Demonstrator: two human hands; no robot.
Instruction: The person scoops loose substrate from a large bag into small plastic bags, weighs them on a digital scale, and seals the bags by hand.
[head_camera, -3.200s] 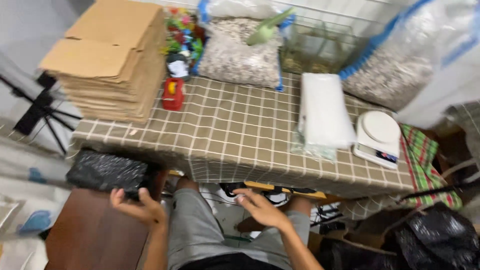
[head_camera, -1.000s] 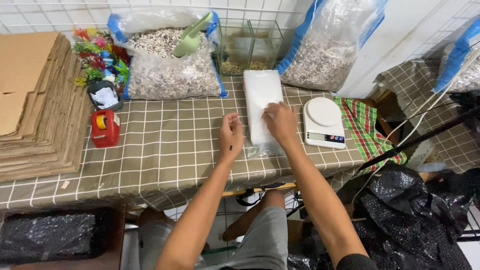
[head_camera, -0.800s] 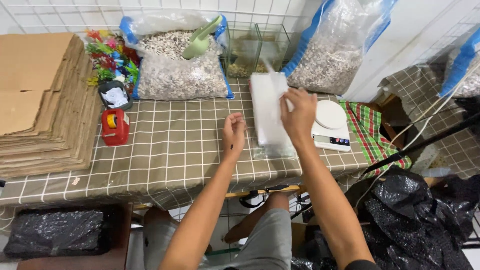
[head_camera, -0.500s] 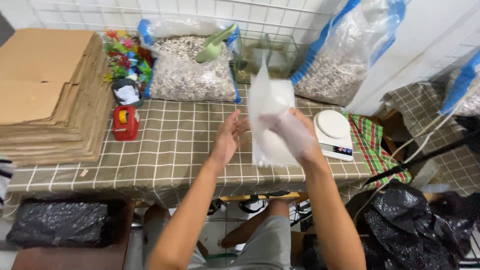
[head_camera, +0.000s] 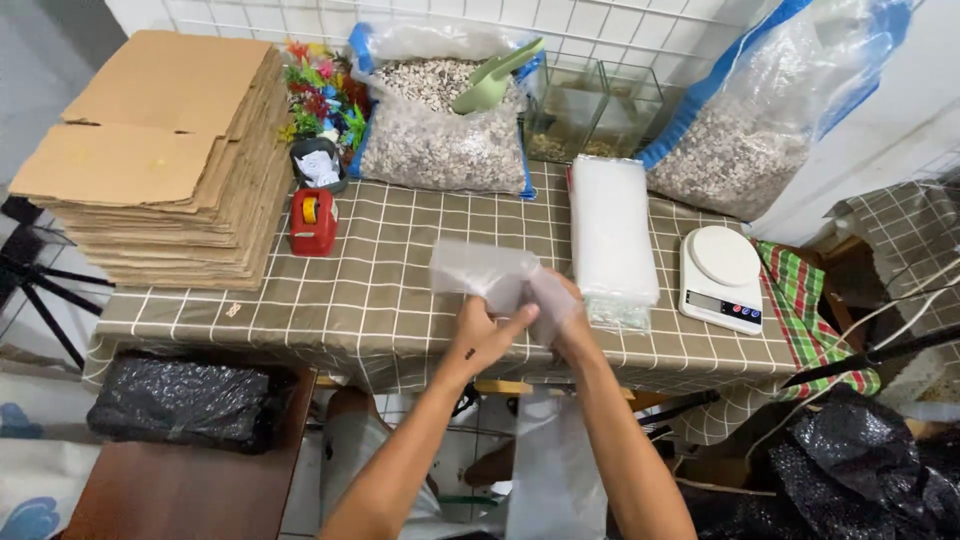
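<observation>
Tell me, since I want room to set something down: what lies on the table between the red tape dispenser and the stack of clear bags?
In the head view, only bare checked tablecloth lies between the red tape dispenser and the stack of clear bags.

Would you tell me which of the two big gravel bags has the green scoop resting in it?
The gravel bag at the back centre, beside the plastic plants, holds the green scoop. The bag leaning at the right has none showing.
</observation>
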